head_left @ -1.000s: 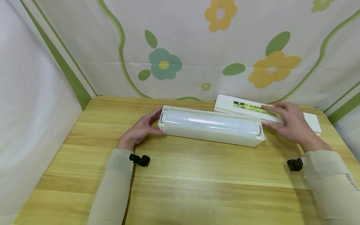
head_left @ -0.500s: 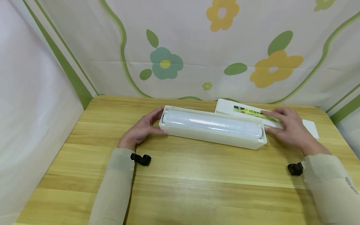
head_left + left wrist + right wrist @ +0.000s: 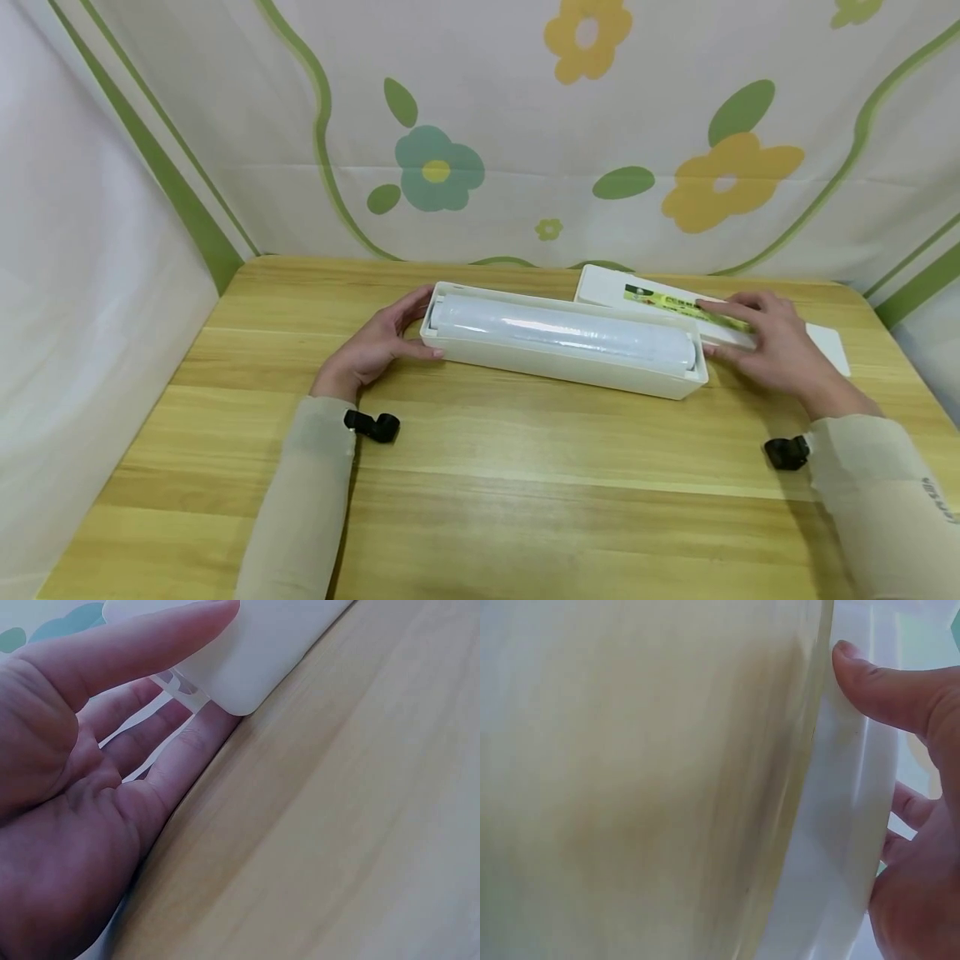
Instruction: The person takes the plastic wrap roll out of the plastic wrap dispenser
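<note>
A long white cling film box lies on the wooden table with its top off and a shiny roll of cling film inside. My left hand grips its left end, thumb along the front wall and fingers behind. In the left wrist view the thumb overlaps the box's white side. Behind the box, at right, lies its white lid with a green and yellow label. My right hand holds the lid, index finger across the label. The right wrist view shows the thumb against the lid's side.
The wooden table reaches back to a white curtain printed with flowers and leaves. The lid lies close to the table's back edge, partly hidden by the box's right end. A black wrist camera sits on the left sleeve.
The right hand and the lid have come down and slightly toward me, mostly in the first half second. The left hand stays at the box's left end, and the box has barely moved.
</note>
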Tool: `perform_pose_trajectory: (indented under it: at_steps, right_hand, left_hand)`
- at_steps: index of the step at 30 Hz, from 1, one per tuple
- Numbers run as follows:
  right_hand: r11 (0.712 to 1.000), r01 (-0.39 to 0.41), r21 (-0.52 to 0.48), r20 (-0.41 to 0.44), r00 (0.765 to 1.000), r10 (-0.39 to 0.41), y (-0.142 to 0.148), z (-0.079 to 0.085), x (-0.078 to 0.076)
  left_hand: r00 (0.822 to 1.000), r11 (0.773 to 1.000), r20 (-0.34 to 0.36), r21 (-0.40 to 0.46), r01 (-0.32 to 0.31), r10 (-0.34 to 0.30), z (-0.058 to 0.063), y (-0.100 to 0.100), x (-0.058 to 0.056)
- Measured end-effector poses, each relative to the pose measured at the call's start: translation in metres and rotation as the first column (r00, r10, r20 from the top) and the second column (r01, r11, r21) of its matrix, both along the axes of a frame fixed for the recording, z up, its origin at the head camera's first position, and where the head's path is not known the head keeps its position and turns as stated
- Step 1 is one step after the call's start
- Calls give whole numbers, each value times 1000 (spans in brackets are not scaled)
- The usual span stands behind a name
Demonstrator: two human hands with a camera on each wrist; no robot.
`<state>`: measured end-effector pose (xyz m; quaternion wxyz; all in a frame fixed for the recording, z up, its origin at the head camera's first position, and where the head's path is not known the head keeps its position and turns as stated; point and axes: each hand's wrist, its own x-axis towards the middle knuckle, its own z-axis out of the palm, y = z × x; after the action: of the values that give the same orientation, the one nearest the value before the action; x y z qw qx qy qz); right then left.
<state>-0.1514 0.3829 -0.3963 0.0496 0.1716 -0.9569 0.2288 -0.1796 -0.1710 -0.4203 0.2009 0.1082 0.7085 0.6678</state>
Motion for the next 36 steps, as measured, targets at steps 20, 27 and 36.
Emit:
perform_pose_trajectory:
  at_steps: [20,27,36]
  right_hand:
    - [999,30,-16,60,998,-29,-3,-1,0]
    - [999,46,-17,96,994,-44,-2,-2,0]
    - [999,44,13,97,994,-45,-2,-1,-1]
  left_hand:
    - [1000,1000,-7,3,-1,1,-1,-2,0]
    - [1000,1000,-3,3,-4,4,-1,-1,-1]
    - [1000,1000,-12,4,-2,2,-2,-1,-2]
